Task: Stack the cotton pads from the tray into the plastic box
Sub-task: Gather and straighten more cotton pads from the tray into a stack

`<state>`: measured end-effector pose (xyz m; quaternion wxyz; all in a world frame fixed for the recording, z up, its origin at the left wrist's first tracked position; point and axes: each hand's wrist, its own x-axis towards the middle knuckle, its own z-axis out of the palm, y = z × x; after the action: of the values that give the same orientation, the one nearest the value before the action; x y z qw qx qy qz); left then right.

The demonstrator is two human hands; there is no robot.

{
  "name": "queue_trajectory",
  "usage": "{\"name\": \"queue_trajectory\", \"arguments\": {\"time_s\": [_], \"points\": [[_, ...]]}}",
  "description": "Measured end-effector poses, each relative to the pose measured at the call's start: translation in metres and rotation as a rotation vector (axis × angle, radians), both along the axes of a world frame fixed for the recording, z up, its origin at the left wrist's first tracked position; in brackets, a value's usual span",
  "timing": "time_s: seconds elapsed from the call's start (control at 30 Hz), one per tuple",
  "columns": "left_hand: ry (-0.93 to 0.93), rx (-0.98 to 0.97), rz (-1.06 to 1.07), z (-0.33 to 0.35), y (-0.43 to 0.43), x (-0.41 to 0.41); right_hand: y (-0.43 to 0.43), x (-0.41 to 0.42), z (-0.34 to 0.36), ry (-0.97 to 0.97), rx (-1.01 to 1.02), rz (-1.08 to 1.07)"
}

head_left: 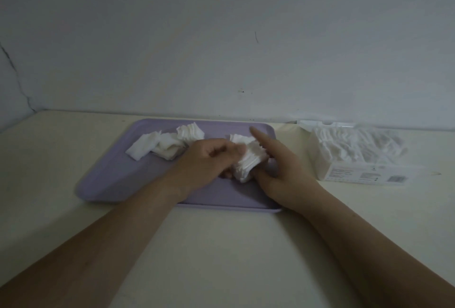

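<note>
Open table [221,246] near side & left of tray [118,179]. Wall [221,37] shuts off the back. Box [317,160] stands right of tray, slim gap btwn. Pads [167,145] clutter tray's far left.

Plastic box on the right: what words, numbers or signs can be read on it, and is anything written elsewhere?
Plastic box, front label: several lines of grey print, too blurred to read.
Same label, right end: a small dark square patch, maybe a code; not readable.
Tray, cotton pads: no text visible.
</note>
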<state>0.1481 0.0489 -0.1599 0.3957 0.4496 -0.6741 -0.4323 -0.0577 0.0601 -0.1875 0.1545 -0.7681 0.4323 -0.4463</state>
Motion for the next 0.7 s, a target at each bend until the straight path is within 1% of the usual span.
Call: {"name": "queue_trajectory", "arguments": {"time_s": [0.07,0.1,0.17,0.2,0.27,0.33,0.37,0.47,0.53,0.6,0.67,0.7], "points": [[-0.067,-0.05,-0.123,-0.004,0.0,0.003,0.002,-0.003,0.005,-0.106,0.14,-0.033],[-0.097,-0.063,-0.15,-0.007,0.001,0.004,0.002,-0.004,0.006,-0.123,0.197,-0.048],[-0.092,-0.071,-0.169,-0.006,0.002,0.003,0.002,-0.006,0.009,-0.156,0.267,-0.078],[-0.068,-0.055,-0.166,-0.004,0.003,0.003,0.002,-0.006,0.012,-0.183,0.277,-0.099],[-0.03,-0.01,-0.067,0.003,0.002,-0.002,0.001,-0.005,0.014,-0.209,0.245,-0.153],[-0.037,0.041,0.069,0.005,-0.002,-0.006,0.0,-0.004,0.013,-0.204,0.203,-0.199],[-0.054,0.061,0.096,0.005,-0.005,-0.007,0.0,-0.004,0.013,-0.212,0.194,-0.203],[-0.14,0.052,0.022,0.01,-0.007,-0.011,-0.002,-0.004,0.011,-0.236,0.249,-0.177],[-0.168,0.015,0.015,0.013,-0.007,-0.014,-0.002,-0.005,0.011,-0.28,0.279,-0.164],[-0.194,0.023,0.011,0.018,-0.009,-0.017,-0.002,-0.005,0.012,-0.299,0.307,-0.121],[-0.19,0.041,0.044,0.023,-0.013,-0.024,0.0,-0.006,0.014,-0.254,0.328,-0.103],[-0.186,0.014,0.095,0.022,-0.018,-0.027,0.0,-0.005,0.015,-0.234,0.322,-0.115]]}}
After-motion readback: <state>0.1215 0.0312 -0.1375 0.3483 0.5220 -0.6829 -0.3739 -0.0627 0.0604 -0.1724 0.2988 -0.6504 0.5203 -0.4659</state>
